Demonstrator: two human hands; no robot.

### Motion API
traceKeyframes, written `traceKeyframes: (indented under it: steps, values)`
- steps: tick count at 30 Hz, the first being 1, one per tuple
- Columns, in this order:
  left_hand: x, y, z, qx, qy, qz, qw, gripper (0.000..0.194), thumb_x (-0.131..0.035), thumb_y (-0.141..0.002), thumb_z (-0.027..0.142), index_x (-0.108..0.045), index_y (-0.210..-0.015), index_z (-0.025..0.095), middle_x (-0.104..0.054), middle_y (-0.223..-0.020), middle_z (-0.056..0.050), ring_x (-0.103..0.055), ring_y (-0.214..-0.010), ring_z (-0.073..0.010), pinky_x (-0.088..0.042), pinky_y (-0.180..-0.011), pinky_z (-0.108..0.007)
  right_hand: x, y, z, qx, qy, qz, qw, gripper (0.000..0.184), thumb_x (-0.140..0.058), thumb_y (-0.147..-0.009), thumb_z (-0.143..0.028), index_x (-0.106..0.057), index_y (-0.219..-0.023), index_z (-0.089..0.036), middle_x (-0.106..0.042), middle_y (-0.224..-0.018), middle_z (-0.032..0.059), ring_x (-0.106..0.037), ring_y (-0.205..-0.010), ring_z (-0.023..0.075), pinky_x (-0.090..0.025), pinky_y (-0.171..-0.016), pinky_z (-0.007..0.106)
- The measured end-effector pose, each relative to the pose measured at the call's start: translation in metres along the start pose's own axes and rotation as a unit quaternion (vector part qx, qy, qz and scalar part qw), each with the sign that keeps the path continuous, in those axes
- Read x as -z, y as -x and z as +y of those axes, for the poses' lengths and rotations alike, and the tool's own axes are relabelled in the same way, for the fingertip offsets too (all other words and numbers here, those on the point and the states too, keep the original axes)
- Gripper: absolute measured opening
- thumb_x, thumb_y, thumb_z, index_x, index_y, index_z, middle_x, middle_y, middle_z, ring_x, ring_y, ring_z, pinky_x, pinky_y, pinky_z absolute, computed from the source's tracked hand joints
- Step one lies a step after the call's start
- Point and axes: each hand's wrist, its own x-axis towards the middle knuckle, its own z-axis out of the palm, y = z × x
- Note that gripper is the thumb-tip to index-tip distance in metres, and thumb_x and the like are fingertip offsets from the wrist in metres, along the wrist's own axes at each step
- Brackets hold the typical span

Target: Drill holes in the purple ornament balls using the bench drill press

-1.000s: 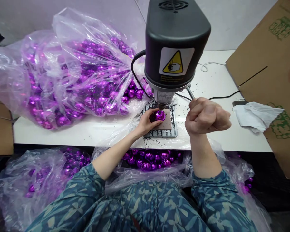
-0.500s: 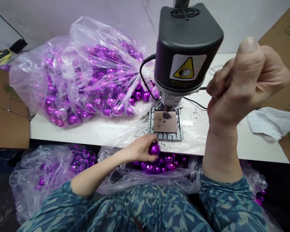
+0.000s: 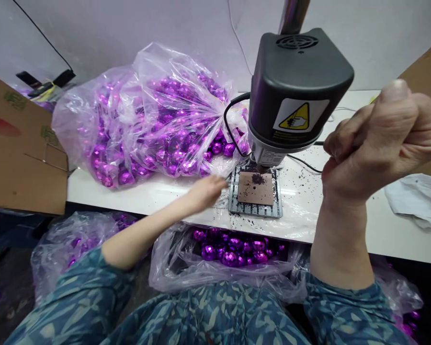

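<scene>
My left hand (image 3: pixel 210 191) is over the white table's front part, left of the drill press base (image 3: pixel 256 211). Its fingers are blurred, and no ball shows in it. My right hand (image 3: pixel 380 134) is raised beside the black drill press (image 3: pixel 301 91), closed in a fist round its lever (image 3: pixel 319 143); most of the lever is hidden by the hand. Under the drill head lies a brown square plate (image 3: pixel 264 196) with a small hole and dark shavings. Below the table edge, a plastic-lined container holds faceted purple balls (image 3: pixel 230 258).
A large clear bag (image 3: pixel 143 120) of purple balls lies on the table (image 3: pixel 158 196) at left. Cardboard boxes stand on both sides. White cloth or paper (image 3: pixel 416 199) lies at right. A black cable (image 3: pixel 226 124) loops beside the drill. More plastic bags hang below the table.
My left hand has moved up and away from the container; the purple ball it held is no longer visible. My right hand stays closed beside the drill. The view has shifted left.
</scene>
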Motion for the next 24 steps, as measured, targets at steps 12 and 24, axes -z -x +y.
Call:
traceKeyframes:
  steps: [12,24]
  values:
    - [-0.011,-0.14,-0.054,-0.004,-0.091,0.025,0.996,0.036,-0.074,-0.074,0.011,-0.07,-0.109,0.019,-0.066,-0.126,-0.015,-0.06,-0.124,-0.0339,-0.049,-0.106,-0.052,0.001,0.003,-0.003,-0.003,-0.01,-0.001,1.0,0.056,-0.063,-0.091,-0.037,-0.032,-0.048,-0.018,-0.026,-0.042,-0.0058,-0.036,-0.036,0.0037,-0.019,-0.042,0.029]
    - [-0.028,-0.036,-0.016,0.232,0.417,0.069,0.876,0.057,-0.082,-0.078,0.06,-0.057,-0.109,0.019,-0.076,-0.1,-0.009,-0.073,-0.08,-0.0168,-0.059,-0.063,-0.028,-0.002,0.003,-0.001,0.013,-0.035,0.012,0.999,0.052,-0.061,-0.091,-0.034,-0.032,-0.05,-0.018,-0.03,-0.041,-0.0074,-0.037,-0.036,0.0015,-0.02,-0.042,0.024]
